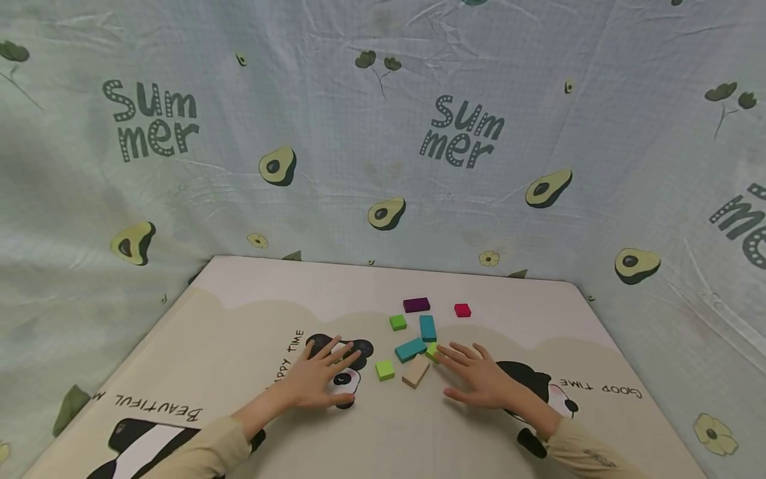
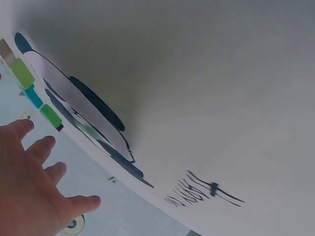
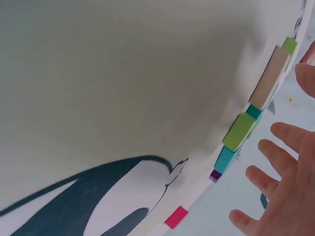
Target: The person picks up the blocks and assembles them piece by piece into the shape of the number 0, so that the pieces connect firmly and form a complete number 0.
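Both hands are spread with fingers apart and hold nothing. My left hand (image 1: 316, 380) is over the panda print, left of the blocks. On the other side, my right hand (image 1: 479, 378) has fingertips beside a green block (image 1: 432, 351) and partly covers it; whether they touch cannot be told. Between the hands lie a wooden block (image 1: 415, 370), a teal block (image 1: 410, 350) and a near green block (image 1: 385, 370). Farther back are an upright-lying teal block (image 1: 427, 328), another green block (image 1: 397, 322), a purple block (image 1: 416, 305) and a red block (image 1: 462, 311).
The light table (image 1: 383, 439) has printed pandas and lettering, with rounded far corners. A pale curtain (image 1: 335, 126) with avocado and "summer" prints hangs behind the table and along its sides.
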Demonstrator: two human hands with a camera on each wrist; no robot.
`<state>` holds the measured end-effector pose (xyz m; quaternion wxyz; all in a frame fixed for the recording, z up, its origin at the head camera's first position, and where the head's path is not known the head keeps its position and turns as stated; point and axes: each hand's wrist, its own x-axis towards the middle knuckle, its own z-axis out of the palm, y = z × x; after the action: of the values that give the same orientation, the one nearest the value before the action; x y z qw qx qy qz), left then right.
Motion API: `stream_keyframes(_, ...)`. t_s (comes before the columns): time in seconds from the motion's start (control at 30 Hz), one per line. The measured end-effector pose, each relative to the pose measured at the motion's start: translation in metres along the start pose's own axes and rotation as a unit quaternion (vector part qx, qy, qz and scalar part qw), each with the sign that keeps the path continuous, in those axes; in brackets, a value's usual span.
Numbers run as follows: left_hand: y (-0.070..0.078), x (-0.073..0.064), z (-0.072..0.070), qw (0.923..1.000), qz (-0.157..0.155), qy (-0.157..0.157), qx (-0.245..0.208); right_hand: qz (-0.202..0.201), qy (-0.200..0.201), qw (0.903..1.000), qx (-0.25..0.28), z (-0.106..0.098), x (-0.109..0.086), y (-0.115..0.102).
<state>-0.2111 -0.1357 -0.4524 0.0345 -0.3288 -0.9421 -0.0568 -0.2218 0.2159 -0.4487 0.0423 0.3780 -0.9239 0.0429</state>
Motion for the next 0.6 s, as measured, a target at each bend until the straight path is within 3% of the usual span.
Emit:
stream_keyframes(0.3,0.015,0.012,0.002,0.997,0.059,-0.048,-0.01,-0.039,-0.026,0.9989,-0.007,0.005,0.01,-0.003)
stream_keyframes(0.6,0.025,0.023,0.004,0.9948,0.079,-0.063,-0.003,-0.056,-0.044,0.9973,-0.015,0.002,0.019,-0.009)
